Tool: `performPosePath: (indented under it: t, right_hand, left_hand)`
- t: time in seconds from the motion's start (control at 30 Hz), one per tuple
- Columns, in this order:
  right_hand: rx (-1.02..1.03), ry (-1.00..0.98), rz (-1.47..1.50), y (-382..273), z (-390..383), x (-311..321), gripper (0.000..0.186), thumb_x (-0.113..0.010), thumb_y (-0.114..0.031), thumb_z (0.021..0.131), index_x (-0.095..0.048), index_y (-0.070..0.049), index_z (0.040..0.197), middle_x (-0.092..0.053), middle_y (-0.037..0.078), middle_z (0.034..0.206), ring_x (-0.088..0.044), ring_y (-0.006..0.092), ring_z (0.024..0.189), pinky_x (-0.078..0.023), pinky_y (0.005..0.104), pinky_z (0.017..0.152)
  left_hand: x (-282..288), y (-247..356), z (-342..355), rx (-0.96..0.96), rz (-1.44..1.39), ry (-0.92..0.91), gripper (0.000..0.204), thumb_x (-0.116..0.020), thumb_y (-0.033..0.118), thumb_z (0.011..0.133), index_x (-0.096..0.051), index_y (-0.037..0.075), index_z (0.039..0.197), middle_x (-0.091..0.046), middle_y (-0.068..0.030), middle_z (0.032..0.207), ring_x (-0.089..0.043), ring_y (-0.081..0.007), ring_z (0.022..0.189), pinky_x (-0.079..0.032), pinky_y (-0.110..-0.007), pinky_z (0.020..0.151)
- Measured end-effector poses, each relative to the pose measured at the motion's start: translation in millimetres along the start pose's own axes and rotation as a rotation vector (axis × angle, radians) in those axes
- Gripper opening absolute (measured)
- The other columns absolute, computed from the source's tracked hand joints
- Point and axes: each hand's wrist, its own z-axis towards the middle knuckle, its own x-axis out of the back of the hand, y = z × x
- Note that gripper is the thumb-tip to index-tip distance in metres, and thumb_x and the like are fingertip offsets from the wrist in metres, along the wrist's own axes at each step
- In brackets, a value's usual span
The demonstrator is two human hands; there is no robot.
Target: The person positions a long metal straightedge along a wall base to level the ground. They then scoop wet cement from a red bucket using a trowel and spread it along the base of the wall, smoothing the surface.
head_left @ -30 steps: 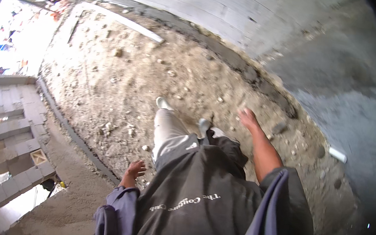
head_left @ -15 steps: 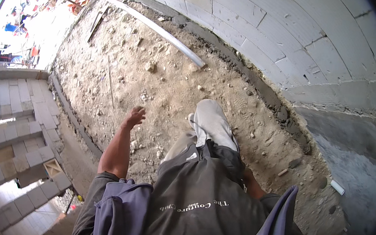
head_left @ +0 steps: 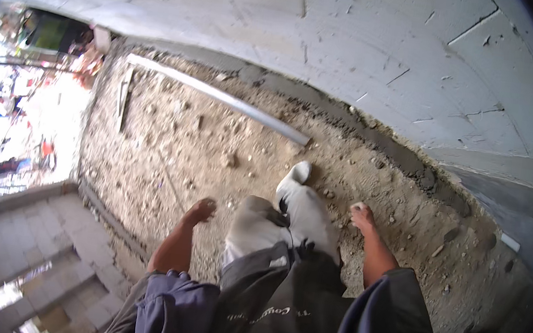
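Dirt floor (head_left: 253, 165) lies under my step, which looks like walking. My left hand (head_left: 201, 210) hangs half-curled, seemingly with nothing; my right hand (head_left: 362, 218) bends loosely, its hold I cannot tell. The long bar (head_left: 222, 97) lies ahead, near the wall (head_left: 360, 51). Next footing calls for care, I judge.

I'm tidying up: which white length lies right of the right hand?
The short white piece, at the picture's far right; the long white bar is ahead, left of the right hand.
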Motion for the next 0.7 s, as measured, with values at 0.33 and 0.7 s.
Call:
performPosePath:
  t: [0.33,0.7]
  right_hand:
    - [0.306,-0.066,-0.322,-193.1,200.8,-129.9,0.03,-0.054,-0.031,0.088,-0.061,-0.006,0.103,-0.064,0.018,0.099,-0.061,0.0336,0.094,-0.048,0.0421,0.083]
    - [0.845,0.02,-0.692,-273.1,483.0,-355.3,0.065,-0.07,-0.03,0.078,-0.04,-0.012,0.133,-0.034,0.019,0.138,-0.036,0.0397,0.125,-0.033,0.0532,0.101]
  left_hand:
    - [167.8,57.1,249.6,-1.01,1.242,0.041,0.013,-0.05,0.014,0.087,-0.057,0.003,0.087,-0.059,-0.0148,0.083,-0.062,-0.0284,0.071,-0.051,-0.039,0.06]
    - [180.7,231.2,564.3,-0.42,1.061,0.426,0.062,-0.048,0.003,0.078,-0.035,0.012,0.138,-0.043,-0.0232,0.134,-0.044,-0.0388,0.121,-0.045,-0.045,0.094]
